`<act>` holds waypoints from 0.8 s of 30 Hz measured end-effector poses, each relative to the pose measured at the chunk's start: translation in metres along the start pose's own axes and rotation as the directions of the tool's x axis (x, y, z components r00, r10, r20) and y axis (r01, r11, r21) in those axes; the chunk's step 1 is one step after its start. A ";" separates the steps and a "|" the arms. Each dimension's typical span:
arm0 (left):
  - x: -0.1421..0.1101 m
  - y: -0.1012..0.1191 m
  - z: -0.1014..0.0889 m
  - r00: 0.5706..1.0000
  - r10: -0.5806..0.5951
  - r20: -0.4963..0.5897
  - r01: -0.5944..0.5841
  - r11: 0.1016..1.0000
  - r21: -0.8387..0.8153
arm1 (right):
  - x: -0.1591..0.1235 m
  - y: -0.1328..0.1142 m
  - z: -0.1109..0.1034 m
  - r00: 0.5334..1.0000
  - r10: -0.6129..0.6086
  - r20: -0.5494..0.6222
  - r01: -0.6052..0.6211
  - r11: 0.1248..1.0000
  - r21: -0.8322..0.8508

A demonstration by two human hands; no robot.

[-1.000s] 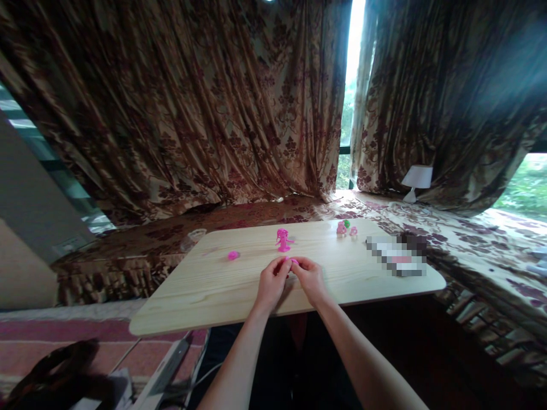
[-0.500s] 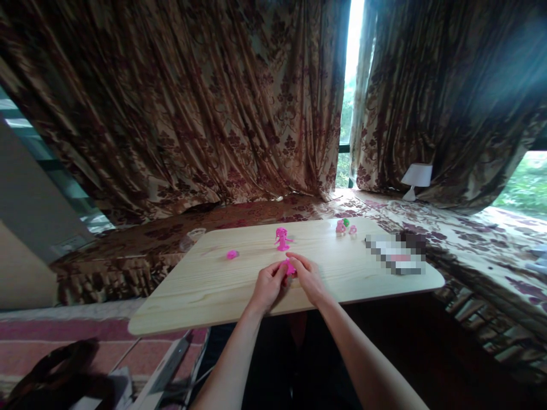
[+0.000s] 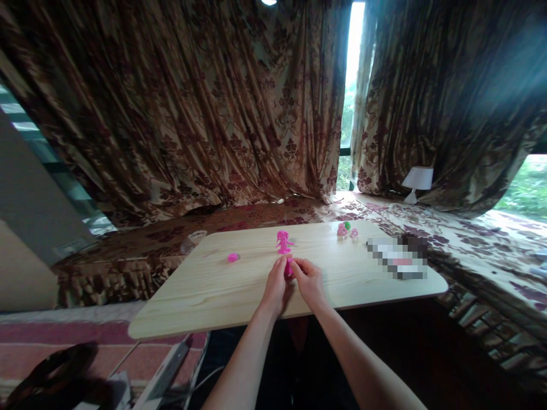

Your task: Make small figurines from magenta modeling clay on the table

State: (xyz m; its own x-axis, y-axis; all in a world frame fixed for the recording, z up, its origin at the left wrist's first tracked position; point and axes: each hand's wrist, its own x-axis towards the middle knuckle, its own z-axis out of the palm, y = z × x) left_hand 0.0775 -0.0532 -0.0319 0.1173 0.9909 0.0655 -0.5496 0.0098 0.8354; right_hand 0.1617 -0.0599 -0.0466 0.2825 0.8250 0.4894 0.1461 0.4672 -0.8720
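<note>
Taking the two hands as dial centre, found a pale wood-grain table (image 3: 205, 296) with rounded corners. Noted floral curtains (image 3: 239, 114) from 10 to 2 o'clock, parted over a window (image 3: 348, 108) at 1. Recorded a white lamp (image 3: 419, 178) on the patterned ledge (image 3: 453, 228) at 2, and striped pink cloth (image 3: 98, 336) between 8 and 9. Logged what looks like a clear container (image 3: 194, 240) by the table's far corner at 10; cannot tell contents. Observed left hand (image 3: 277, 279) and right hand (image 3: 310, 278) nearly closed, pinching a small pink piece (image 3: 289, 267) between them over the near middle. Listed an upright pink figure (image 3: 282, 242) at 12, a pink lump (image 3: 232, 257) at 10, translucent pink pieces (image 3: 342, 230) beside a green item (image 3: 347, 225) at 2, and a pixelated object (image 3: 397, 259) at 3.
</note>
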 end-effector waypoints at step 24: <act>-0.016 0.032 0.012 0.948 -0.153 0.280 0.270 0.852 -0.448 | 0.000 -0.047 0.023 0.963 -0.172 0.207 0.259 0.804 -0.535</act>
State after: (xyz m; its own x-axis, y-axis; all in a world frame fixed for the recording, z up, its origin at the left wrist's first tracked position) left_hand 0.0679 -0.0702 0.0000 0.4266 0.9003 0.0868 -0.8075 0.3359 0.4849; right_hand 0.1328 -0.0743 -0.0051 0.0508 0.7800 0.6238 0.6979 0.4191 -0.5808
